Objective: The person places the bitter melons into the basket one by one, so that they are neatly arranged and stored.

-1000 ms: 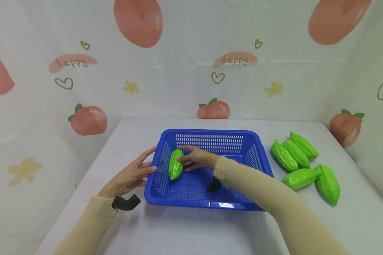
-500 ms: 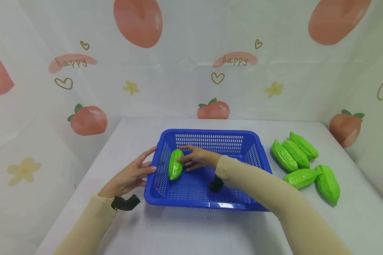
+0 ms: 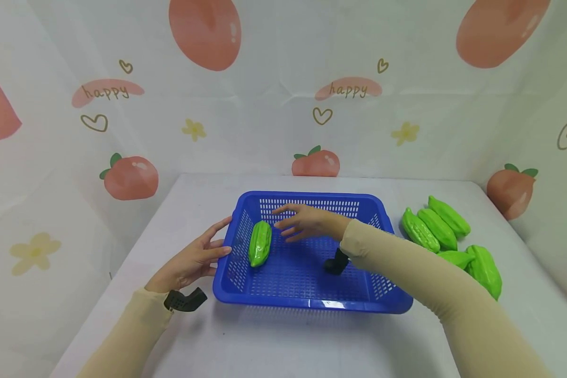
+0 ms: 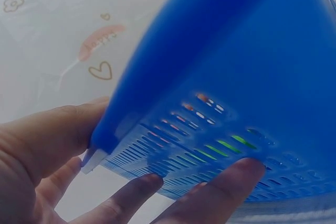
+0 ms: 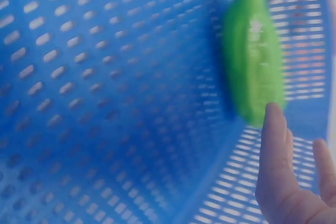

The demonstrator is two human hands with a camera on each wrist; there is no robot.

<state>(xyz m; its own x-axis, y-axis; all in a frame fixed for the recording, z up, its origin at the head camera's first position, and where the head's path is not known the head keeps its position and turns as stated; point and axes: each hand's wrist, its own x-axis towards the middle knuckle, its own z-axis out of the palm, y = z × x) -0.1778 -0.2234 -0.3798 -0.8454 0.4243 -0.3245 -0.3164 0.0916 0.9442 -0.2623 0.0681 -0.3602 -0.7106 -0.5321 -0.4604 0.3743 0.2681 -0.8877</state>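
A blue plastic basket with slotted walls stands mid-table. My left hand holds its left side, thumb on the rim and other fingers against the outer wall, as the left wrist view shows. Inside, a glossy green ribbed star fruit, apparently artificial, lies lengthwise along the left wall. My right hand hovers over the basket just right of that fruit, fingers loosely extended and holding nothing. In the right wrist view a fingertip overlaps the star fruit's lower end, but the head view shows a gap.
Several more green star fruits lie grouped on the white table right of the basket; my right sleeve partly covers some. A fruit-printed white cloth hangs behind the table.
My right hand has let go of the star fruit and moved up and to the right, away from it. The fruit stays along the left wall. My left hand has not moved.
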